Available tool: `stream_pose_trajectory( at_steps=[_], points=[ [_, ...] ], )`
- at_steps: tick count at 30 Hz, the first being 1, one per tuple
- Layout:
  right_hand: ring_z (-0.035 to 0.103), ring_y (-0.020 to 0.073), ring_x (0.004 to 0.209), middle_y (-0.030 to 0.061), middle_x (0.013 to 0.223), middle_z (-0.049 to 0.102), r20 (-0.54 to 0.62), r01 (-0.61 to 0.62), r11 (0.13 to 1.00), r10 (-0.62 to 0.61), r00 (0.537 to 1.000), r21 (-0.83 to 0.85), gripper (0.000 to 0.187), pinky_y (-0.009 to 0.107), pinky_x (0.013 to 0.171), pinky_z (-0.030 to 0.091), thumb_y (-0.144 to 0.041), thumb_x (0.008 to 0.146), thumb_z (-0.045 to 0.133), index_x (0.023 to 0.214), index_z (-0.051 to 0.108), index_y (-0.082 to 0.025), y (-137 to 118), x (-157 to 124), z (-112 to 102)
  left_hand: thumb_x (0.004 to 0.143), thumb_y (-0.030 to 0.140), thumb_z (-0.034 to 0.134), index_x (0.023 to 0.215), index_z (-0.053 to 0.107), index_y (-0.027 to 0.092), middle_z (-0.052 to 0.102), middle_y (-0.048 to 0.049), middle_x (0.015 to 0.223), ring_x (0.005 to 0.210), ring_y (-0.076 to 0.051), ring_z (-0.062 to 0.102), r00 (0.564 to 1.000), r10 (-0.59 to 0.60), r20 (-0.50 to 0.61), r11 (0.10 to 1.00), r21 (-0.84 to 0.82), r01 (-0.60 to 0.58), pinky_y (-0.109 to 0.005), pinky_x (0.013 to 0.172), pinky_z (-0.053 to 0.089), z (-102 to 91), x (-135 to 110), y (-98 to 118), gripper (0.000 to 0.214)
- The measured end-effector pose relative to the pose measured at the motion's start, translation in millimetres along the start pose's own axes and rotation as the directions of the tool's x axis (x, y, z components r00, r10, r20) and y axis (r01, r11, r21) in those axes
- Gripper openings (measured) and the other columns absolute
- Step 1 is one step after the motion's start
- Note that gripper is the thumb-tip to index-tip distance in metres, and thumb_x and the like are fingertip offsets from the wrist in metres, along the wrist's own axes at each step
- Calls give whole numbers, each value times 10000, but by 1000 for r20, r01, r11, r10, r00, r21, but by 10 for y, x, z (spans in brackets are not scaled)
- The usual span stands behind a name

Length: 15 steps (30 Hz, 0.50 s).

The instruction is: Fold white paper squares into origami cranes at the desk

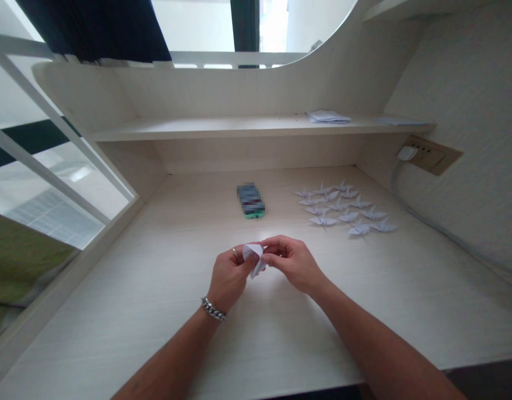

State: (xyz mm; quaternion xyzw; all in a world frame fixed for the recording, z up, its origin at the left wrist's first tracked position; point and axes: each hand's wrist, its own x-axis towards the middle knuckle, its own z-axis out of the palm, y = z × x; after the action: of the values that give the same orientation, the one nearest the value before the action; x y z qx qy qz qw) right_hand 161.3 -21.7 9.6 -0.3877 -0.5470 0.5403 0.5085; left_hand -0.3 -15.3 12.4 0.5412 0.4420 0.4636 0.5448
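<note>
A small piece of folded white paper [253, 253] is held up above the desk, between both hands. My left hand [228, 278], with a ring and a chain bracelet at the wrist, pinches it with the thumb over its front face. From the other side, my right hand [291, 261] grips the paper's right edge between thumb and forefinger. Its remaining fingers are curled and partly hidden. Several white paper cranes [339, 208] stand grouped on the desk, beyond my right hand and to its right.
Beyond my hands a phone-like object [250, 200], blurred on top with a green edge, lies on the pale desk [176, 233]. A shelf [222, 126] above bears stacked paper [327, 116]. At right, a plug [407, 153] sits in a wall socket, its cable [431, 222] trailing down.
</note>
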Motion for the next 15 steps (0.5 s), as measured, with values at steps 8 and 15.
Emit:
stream_pose_trajectory(
  at_steps=[8, 15],
  points=[
    [690, 189, 733, 50, 815, 734, -67, 54, 973, -70, 995, -223, 187, 317, 693, 536, -253, 767, 714, 941, 695, -187, -57, -48, 27, 758, 327, 692, 977, 744, 127, 745, -67, 729, 646, -184, 671, 999, 36, -12, 997, 67, -35, -267, 606, 517, 33, -20, 3, 302],
    [664, 186, 696, 40, 806, 737, -135, 104, 879, -187, 973, -466, 120, 313, 685, 510, -189, 805, 656, 879, 744, -219, -79, -53, 21, 793, 260, 638, 1091, 721, 152, 757, -82, 963, 804, -194, 687, 996, 79, -34, 979, 191, -71, -279, 698, 532, 10, -6, -59, 327]
  ],
)
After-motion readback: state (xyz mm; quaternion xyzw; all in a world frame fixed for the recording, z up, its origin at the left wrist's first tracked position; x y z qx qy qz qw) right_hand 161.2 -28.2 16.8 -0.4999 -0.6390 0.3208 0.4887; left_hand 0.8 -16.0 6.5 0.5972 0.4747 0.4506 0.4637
